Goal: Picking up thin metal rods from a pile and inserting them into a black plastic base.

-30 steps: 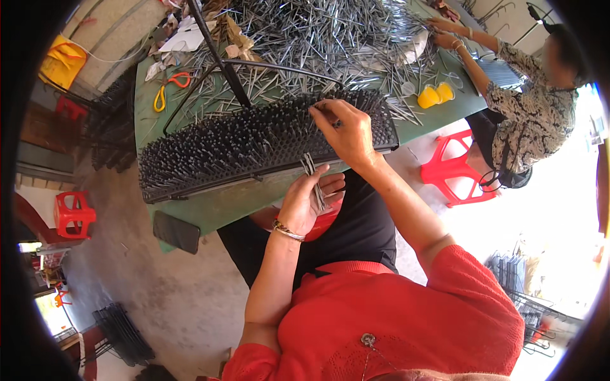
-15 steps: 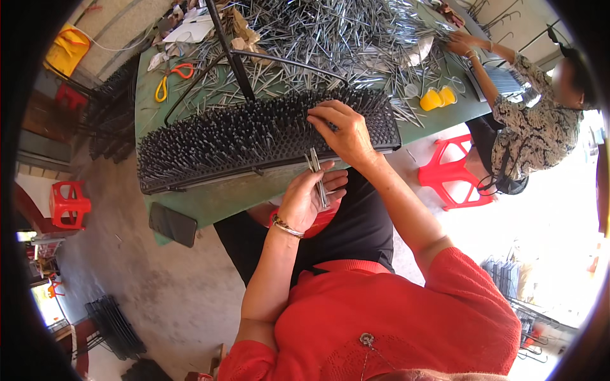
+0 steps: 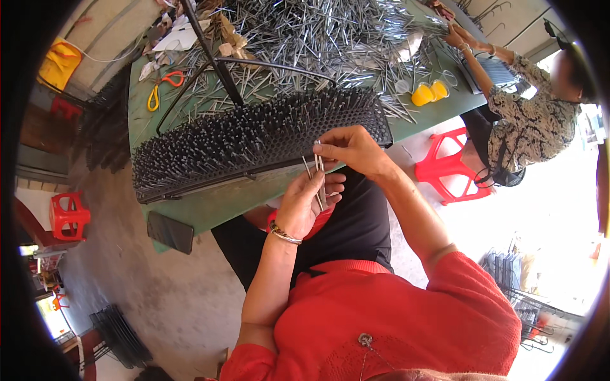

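Observation:
My left hand (image 3: 300, 204) holds a few thin metal rods (image 3: 321, 198) between thumb and fingers, palm up, just in front of the rack. My right hand (image 3: 353, 150) has its thumb and forefinger pinched on the upper end of one of these rods. Beyond both hands lies a long black perforated rack (image 3: 287, 154), tilted on the table. Rods stand packed in most of its holes, while a strip of bare holes shows along the near edge and at the right end.
A big heap of loose rods (image 3: 305, 38) covers the far part of the green table (image 3: 210, 214). Orange-handled scissors (image 3: 154, 98), a phone (image 3: 170, 232) and yellow cups (image 3: 422, 95) lie around the rack. A black metal frame (image 3: 222, 73) rises behind it. A co-worker (image 3: 534, 127) handles rods at right.
My right hand has come back from over the rack toward my left hand and now grips a rod there. The view has shifted slightly.

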A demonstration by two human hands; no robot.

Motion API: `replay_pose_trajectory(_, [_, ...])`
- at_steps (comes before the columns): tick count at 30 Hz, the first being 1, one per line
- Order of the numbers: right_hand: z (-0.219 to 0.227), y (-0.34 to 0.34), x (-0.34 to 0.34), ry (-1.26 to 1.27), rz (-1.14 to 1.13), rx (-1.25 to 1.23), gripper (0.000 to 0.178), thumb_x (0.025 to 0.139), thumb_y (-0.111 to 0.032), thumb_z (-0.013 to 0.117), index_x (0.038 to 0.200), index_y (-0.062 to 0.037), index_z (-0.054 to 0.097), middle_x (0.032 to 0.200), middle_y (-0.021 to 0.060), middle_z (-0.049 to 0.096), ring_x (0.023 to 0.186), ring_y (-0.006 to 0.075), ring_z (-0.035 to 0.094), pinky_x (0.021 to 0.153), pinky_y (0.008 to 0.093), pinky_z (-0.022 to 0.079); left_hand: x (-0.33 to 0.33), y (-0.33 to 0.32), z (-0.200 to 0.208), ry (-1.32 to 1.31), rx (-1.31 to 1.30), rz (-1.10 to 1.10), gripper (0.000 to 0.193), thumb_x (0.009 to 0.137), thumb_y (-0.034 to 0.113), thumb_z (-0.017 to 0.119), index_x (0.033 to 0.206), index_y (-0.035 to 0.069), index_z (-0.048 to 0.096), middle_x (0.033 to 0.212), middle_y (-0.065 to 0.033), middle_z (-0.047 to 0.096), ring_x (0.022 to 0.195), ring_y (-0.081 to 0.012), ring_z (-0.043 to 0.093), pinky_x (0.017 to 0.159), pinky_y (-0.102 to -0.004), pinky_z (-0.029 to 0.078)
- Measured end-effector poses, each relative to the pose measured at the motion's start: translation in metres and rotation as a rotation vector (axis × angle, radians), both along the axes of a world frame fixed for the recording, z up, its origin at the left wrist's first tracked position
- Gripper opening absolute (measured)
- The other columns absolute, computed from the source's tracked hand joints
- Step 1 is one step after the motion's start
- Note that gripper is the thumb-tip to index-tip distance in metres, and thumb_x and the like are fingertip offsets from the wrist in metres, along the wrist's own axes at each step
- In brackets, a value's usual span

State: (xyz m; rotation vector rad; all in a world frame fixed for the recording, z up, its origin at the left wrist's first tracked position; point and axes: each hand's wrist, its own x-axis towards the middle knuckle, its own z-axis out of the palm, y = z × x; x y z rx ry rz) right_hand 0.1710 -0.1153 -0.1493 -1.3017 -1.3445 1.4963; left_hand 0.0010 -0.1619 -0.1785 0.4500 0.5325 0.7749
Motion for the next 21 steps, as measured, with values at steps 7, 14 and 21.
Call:
replay_pose_trajectory(7, [-0.003, -0.006, 0.012, 0.001, -0.122, 0.057, 0.021, 0.084, -0.013, 0.068, 0.093, 0.0047, 0.064, 0.077, 0.0052, 0.066, 0.07, 0.0084, 0.061, 0.062, 0.0232, 0.051, 0.016, 0.0, -0.008, 0.216, 0.094, 0.047, 0.031, 0.099, 0.026, 0.044, 0.118, 0.003, 0.052, 0.102, -0.0121, 0.064, 0.085, -0.0142, 0.063, 0.069, -0.0281, 0.055])
replay_pose_trajectory(14, [0.024, 0.013, 0.026, 0.047, -0.154, 0.241, 0.019, 0.089, -0.012, 0.062, 0.101, 0.0031, 0.06, 0.089, 0.004, 0.064, 0.083, 0.0085, 0.06, 0.073, 0.0233, 0.049, 0.021, 0.005, 0.0, 0.212, 0.027, 0.199, 0.036, 0.098, 0.031, 0.044, 0.118, 0.002, 0.051, 0.109, -0.0152, 0.062, 0.096, -0.021, 0.063, 0.074, -0.036, 0.058])
replay_pose_trajectory(21, [0.029, 0.046, 0.023, -0.257, -0.093, 0.548, 0.017, 0.088, -0.012, 0.063, 0.101, -0.0004, 0.062, 0.089, 0.0034, 0.065, 0.084, 0.0085, 0.059, 0.076, 0.0252, 0.048, 0.018, 0.0, -0.005, 0.14, -0.045, 0.032, 0.036, 0.098, 0.03, 0.043, 0.119, 0.001, 0.051, 0.112, -0.0185, 0.061, 0.098, -0.0237, 0.063, 0.074, -0.0375, 0.058])
